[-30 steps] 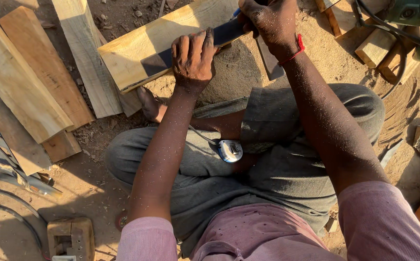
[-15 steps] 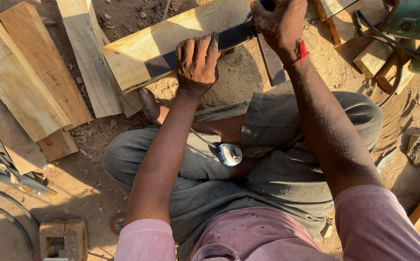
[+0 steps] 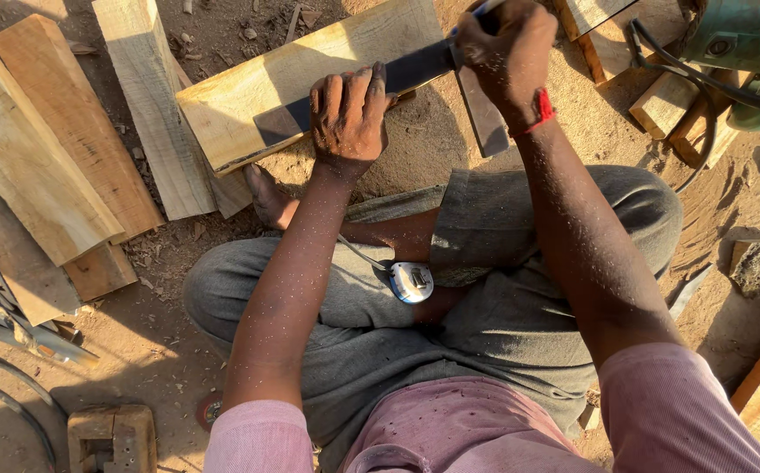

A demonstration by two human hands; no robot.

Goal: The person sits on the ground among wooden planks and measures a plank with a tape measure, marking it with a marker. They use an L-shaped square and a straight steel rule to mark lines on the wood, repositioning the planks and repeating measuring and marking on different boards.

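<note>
My left hand (image 3: 349, 114) presses the dark metal square (image 3: 371, 88) flat on the plank (image 3: 249, 96), steadying it, while my right hand (image 3: 507, 48) clenches a pencil at its edge.

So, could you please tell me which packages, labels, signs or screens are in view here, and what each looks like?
Tape measure label: a small pale patch on the face of the rounded silvery-blue case lying on the person's lap.
Green machine plate: a small dark mark on the green housing at the top right corner.
No packages, signs or screens can be seen.
</note>
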